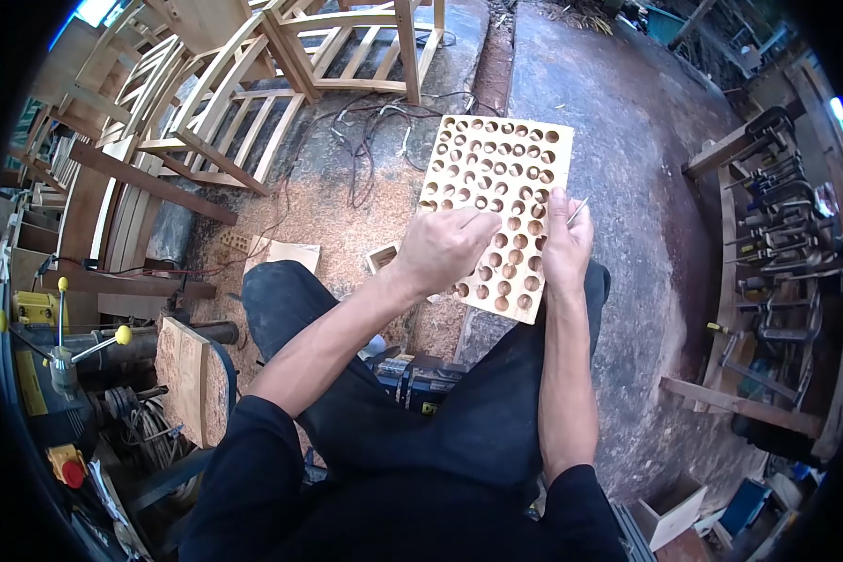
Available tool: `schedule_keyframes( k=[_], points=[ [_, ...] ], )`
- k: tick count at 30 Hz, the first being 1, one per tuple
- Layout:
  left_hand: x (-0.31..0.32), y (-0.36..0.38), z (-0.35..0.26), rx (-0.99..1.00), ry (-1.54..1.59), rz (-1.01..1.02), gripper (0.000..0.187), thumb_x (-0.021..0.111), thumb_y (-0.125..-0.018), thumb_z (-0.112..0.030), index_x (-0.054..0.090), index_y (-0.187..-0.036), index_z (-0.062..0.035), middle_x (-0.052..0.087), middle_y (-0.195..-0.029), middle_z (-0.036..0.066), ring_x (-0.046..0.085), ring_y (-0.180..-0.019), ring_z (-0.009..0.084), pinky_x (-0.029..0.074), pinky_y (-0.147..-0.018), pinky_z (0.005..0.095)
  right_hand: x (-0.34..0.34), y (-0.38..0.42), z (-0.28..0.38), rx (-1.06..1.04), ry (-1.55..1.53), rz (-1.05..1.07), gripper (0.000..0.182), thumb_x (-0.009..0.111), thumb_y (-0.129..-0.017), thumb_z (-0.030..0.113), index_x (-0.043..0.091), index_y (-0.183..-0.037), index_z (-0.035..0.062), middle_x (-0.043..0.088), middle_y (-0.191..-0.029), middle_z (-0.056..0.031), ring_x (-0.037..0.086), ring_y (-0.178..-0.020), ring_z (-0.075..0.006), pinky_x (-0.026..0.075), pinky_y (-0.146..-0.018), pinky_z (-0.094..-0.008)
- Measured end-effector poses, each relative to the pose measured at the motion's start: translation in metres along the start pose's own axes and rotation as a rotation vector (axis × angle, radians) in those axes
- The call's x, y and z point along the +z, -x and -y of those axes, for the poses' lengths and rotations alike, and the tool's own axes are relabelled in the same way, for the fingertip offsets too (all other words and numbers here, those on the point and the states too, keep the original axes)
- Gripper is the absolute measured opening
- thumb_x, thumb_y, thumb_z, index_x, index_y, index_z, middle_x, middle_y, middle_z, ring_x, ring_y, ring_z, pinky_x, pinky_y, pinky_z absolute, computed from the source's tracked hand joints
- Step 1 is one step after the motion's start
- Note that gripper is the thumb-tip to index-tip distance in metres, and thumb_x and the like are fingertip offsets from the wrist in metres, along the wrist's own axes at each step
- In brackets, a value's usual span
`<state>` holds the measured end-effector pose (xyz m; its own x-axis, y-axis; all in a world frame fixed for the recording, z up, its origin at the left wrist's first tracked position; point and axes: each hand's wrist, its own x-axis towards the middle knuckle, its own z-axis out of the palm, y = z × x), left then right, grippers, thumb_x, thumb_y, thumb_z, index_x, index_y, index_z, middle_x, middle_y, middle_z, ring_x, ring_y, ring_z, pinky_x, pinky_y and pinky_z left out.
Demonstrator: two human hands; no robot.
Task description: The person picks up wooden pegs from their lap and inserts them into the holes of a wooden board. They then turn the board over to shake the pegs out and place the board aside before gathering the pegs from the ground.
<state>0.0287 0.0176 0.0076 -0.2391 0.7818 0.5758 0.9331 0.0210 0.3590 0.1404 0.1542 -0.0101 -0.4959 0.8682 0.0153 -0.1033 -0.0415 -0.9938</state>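
A pale wooden board (554,157) with many rows of round holes is tilted above my lap. Along its right edge, my right hand (566,245) is closed, with the thumb lying over the face of the board. A thin, light-coloured stick (578,210) sticks out between the thumb and fingers of that hand. My left hand (452,245) is over the lower left part of the board, its fingers curled together and pointing at the holes. Whatever is in those fingers is hidden. Lighter wood shows inside several holes.
Wooden chair frames (239,103) stand at the upper left. Cables (365,140) cross the floor among wood shavings (347,220). A drill press with yellow-knobbed handles (63,356) is at left. Clamps (779,206) hang on a rack at right. A small wooden box (381,257) lies near my knee.
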Motion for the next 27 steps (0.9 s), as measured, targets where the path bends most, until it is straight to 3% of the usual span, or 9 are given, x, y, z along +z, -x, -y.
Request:
schedule_keyframes(
  k=[7, 14, 17, 22, 24, 27],
  points=[
    [0.006, 0.001, -0.002, -0.100, 0.053, 0.059, 0.011, 0.064, -0.090, -0.015, 0.061, -0.094, -0.0059, 0.066, -0.074, 0.007, 0.065, -0.061, 0.0226, 0.051, -0.054, 0.0333, 0.001, 0.003, 0.006, -0.014, 0.045, 0.003, 0.033, 0.056, -0.101, 0.031, 0.042, -0.081, 0.0083, 0.052, -0.075, 0.0002, 0.046, -0.067, -0.0046, 0.042, -0.059, -0.0221],
    [0.010, -0.003, -0.005, -0.282, 0.083, 0.104, 0.012, 0.061, -0.092, -0.015, 0.058, -0.095, -0.0033, 0.066, -0.075, 0.012, 0.067, -0.065, 0.0279, 0.052, -0.057, 0.0397, 0.007, 0.004, 0.005, -0.155, 0.154, -0.045, 0.032, 0.058, -0.100, 0.026, 0.039, -0.082, 0.0069, 0.051, -0.076, -0.0008, 0.045, -0.069, -0.0071, 0.043, -0.063, -0.0248],
    [0.002, -0.009, 0.004, -0.227, 0.112, -0.088, 0.013, 0.059, -0.095, -0.017, 0.057, -0.094, -0.0038, 0.062, -0.070, 0.009, 0.061, -0.054, 0.0214, 0.048, -0.051, 0.0333, 0.012, 0.001, 0.005, -0.189, 0.087, -0.063, 0.032, 0.058, -0.100, 0.026, 0.039, -0.083, 0.0072, 0.050, -0.076, -0.0006, 0.044, -0.070, -0.0066, 0.042, -0.063, -0.0244],
    [-0.070, -0.010, -0.007, -0.706, 1.221, -0.235, 0.017, 0.046, -0.102, -0.020, 0.054, -0.096, -0.0063, 0.039, -0.067, -0.006, 0.032, -0.050, 0.0018, 0.024, -0.043, 0.0167, 0.009, -0.002, 0.015, -0.056, -0.044, 0.008, 0.032, 0.057, -0.101, 0.030, 0.044, -0.084, 0.0066, 0.051, -0.077, 0.0003, 0.044, -0.068, -0.0042, 0.041, -0.061, -0.0222],
    [-0.095, 0.007, -0.015, -0.845, 1.505, -0.385, 0.020, 0.042, -0.103, -0.022, 0.051, -0.096, -0.0061, 0.036, -0.070, -0.005, 0.030, -0.051, 0.0018, 0.021, -0.043, 0.0173, 0.005, 0.009, 0.021, 0.038, -0.107, 0.046, 0.028, 0.056, -0.101, 0.028, 0.047, -0.088, 0.0055, 0.053, -0.079, -0.0001, 0.046, -0.069, -0.0041, 0.042, -0.062, -0.0217],
    [-0.111, 0.055, -0.018, -0.869, 1.655, -0.496, 0.018, 0.040, -0.102, -0.022, 0.049, -0.095, -0.0079, 0.039, -0.073, -0.002, 0.032, -0.052, 0.0029, 0.023, -0.043, 0.0172, -0.002, 0.050, 0.021, 0.100, -0.141, 0.115, 0.024, 0.055, -0.101, 0.026, 0.048, -0.093, 0.0038, 0.056, -0.084, -0.0011, 0.049, -0.072, -0.0040, 0.044, -0.066, -0.0215]
  ],
)
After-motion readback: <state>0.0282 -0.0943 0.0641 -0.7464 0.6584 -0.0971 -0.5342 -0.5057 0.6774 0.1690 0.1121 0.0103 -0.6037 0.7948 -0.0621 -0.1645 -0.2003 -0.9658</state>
